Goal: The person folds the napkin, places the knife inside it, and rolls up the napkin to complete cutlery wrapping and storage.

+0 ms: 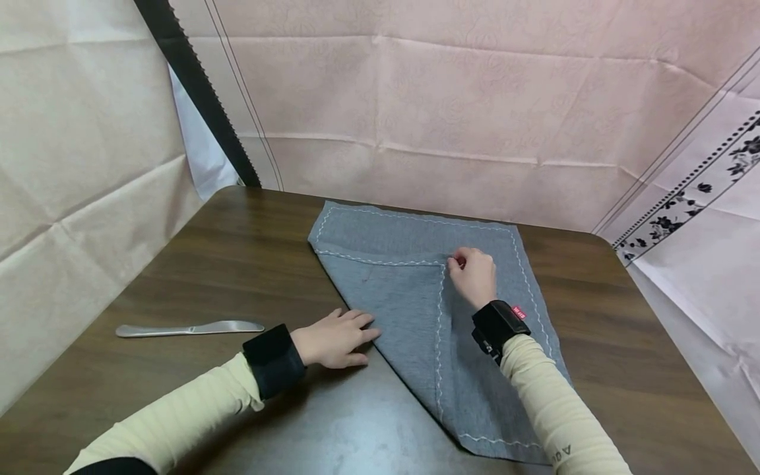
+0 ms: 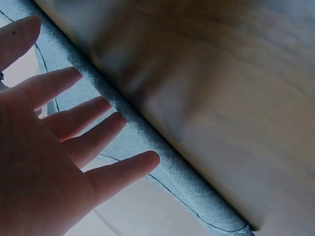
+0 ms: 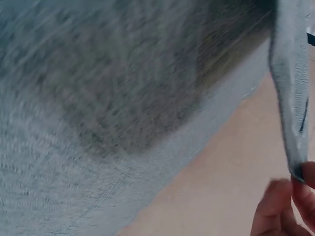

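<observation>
A blue-gray cloth (image 1: 410,310) is lying folded over on a wooden table (image 1: 237,284), its left folded edge running along the fingertips of a person's left hand (image 1: 334,340), whose fingers are spreading straight. Farther off and to the right, the right hand (image 1: 477,274) is pinching the cloth's turned-over corner between thumb and fingers. A silver knife (image 1: 190,329) is lying at left, apart from the cloth.

The table (image 1: 611,343) offers passage right of the cloth (image 1: 404,303); a knife (image 1: 216,327) (flat) obstructs leftward.
</observation>
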A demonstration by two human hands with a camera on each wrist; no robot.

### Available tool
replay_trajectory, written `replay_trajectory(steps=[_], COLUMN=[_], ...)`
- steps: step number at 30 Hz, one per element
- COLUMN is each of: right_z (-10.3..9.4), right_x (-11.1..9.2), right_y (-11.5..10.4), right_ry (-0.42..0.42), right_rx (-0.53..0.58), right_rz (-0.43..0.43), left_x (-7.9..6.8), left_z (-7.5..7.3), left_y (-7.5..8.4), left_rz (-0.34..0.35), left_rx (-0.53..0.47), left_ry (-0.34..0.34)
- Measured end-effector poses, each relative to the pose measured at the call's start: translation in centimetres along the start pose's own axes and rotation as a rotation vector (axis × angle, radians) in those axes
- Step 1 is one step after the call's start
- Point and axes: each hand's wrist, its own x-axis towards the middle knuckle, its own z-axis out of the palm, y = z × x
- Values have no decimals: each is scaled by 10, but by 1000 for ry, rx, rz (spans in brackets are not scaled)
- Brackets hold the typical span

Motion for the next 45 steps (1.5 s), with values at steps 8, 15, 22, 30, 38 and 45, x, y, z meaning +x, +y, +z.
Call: replay_trajectory(steps=[8,15,22,30,38,45], right_z=[-2,-6,-12,-20,-25,-35], right_x=[7,8,10,15,19,25], right_y=[13,17,25,36,45,49], right_ry=[22,-131,-92,-230,-332,-386], right_rx=[24,3,-105,-162,-106,-75], right_rz=[-139,-237,-226,-97,50,114], left_x=[10,12,18,23,33,46], left_z=[-4,-6,-7,-8,-9,-12], left_y=[4,5,7,9,16,20], left_rz=[-2,-9,-21,-52,-73,-84], left_rx=[-5,0,-4,-13,-24,-2], left_ry=[-13,-29,-29,-62,-100,-133])
